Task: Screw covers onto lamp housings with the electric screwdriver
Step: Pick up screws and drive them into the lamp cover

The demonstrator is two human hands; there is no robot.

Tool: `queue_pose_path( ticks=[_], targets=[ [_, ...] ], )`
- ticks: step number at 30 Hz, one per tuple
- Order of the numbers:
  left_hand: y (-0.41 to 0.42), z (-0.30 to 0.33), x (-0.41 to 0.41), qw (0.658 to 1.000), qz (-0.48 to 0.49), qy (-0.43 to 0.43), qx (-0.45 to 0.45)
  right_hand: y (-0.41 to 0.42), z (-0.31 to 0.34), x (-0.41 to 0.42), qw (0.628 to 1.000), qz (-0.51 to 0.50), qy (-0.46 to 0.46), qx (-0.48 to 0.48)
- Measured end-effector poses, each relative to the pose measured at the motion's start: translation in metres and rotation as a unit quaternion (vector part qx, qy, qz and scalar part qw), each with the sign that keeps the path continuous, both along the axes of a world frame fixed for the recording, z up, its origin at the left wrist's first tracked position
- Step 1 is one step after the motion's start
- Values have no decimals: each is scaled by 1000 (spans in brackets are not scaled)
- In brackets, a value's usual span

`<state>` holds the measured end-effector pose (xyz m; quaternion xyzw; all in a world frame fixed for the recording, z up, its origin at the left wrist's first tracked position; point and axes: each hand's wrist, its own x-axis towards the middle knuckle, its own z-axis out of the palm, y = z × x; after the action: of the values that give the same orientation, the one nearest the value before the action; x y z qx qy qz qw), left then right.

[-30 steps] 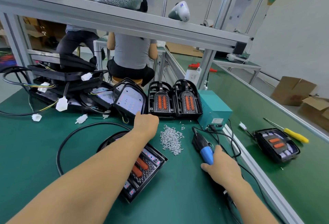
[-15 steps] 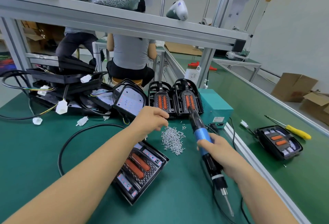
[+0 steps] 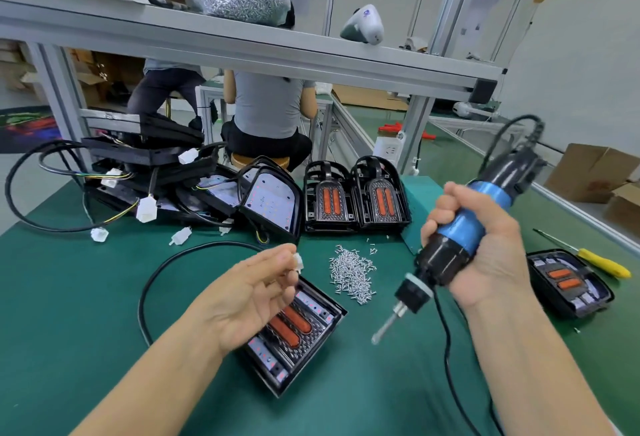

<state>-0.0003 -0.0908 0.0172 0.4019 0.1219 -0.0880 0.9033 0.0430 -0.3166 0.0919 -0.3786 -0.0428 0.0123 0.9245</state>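
My right hand (image 3: 485, 248) grips the blue-and-black electric screwdriver (image 3: 460, 231), raised above the table with its bit (image 3: 386, 326) slanting down to the left. My left hand (image 3: 252, 290) hovers palm-up over the lamp housing (image 3: 294, 331), which lies on the green mat with its cover and two orange lenses facing up. Its fingertips are pinched together on small screws, blurred in the frame. A pile of loose silver screws (image 3: 351, 274) lies between my hands. A white connector (image 3: 298, 261) shows just behind my left fingertips.
Two finished lamps (image 3: 356, 200) stand upright at the back, next to a tangle of housings and cables (image 3: 156, 186). Another lamp (image 3: 568, 279) and a yellow screwdriver (image 3: 602, 262) lie to the right. A teal power box (image 3: 420, 193) sits behind my right hand. People sit beyond the aluminium frame.
My right hand has picked the screwdriver up off the mat and turned its bit down and left. My left hand reached to the screw pile, then drew back over the lamp.
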Motion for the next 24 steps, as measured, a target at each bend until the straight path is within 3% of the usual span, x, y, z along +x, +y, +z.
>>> queue_pose_path(
  ticks=[8, 14, 24],
  targets=[
    [-8, -9, -25, 999, 3, 12, -36, 40, 12, -16, 984, -84, -96, 126],
    [-5, -11, -31, 998, 17, -44, 30, 62, 8, -18, 978, -94, -139, 121],
    [-10, -9, -34, 998, 17, -59, 20, 69, 8, -21, 979, -99, -146, 101]
  ],
)
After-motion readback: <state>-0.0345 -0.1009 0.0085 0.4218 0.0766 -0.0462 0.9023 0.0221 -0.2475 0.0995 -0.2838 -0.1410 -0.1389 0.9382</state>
